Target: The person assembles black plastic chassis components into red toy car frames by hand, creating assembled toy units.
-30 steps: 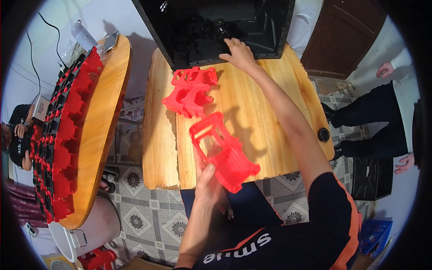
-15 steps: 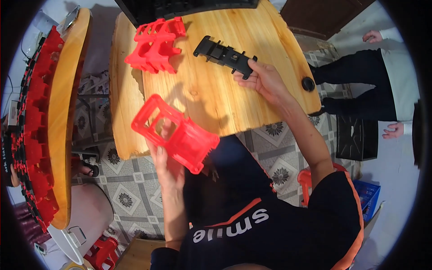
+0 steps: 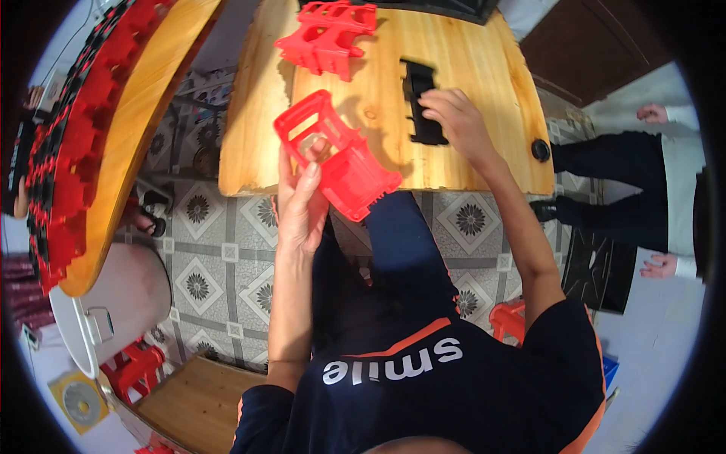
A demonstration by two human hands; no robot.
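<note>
My left hand holds up a red plastic frame with square openings, tilted above the table's near edge. Fingers of that hand show through one opening. To the right, the curled fingers of my right hand grip the right edge of a long black plastic part with small side tabs. That part appears lengthwise over the wooden table; whether it rests on the wood I cannot tell. More red plastic frames stand at the table's far left.
A black disc lies near the table's right edge. At left, another wooden surface carries a row of red and black parts. A person stands at right. Beside that person is a black crate. A red stool stands by my right elbow.
The black part has turned from slanting to nearly lengthwise and come nearer, with my right hand now along its right edge. My left hand still holds the red frame. The whole view has shifted.
</note>
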